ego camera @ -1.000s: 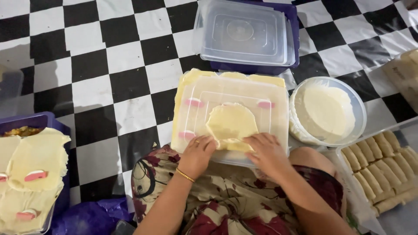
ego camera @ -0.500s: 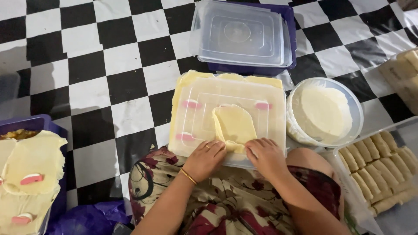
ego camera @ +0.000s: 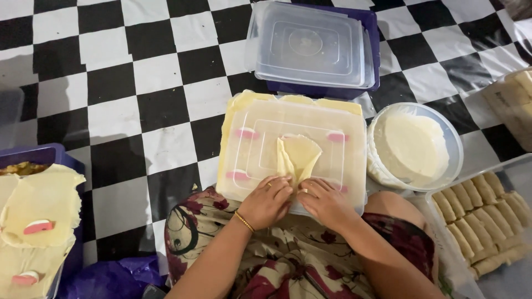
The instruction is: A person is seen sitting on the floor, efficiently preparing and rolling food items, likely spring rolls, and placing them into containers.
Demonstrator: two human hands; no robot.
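A pale yellow wrapper sheet [ego camera: 299, 155] lies on the clear lid of a yellow box [ego camera: 252, 119] resting on my lap. Both sides of the sheet are folded in toward the middle, so it narrows toward me. My left hand [ego camera: 267, 202] and my right hand [ego camera: 323, 203] press side by side on the near end of the sheet, fingers curled over it. A gold bracelet circles my left wrist.
A round white bowl [ego camera: 450, 145] with a stack of wrappers sits to the right. A clear tray of finished rolls [ego camera: 481, 219] is at lower right. A lidded container on a purple box [ego camera: 310, 47] is ahead. More wrapper sheets [ego camera: 33, 213] lie at left on the checkered floor.
The round sheet has been folded in from both sides into a narrow shape. Both hands have drawn together at its near end.
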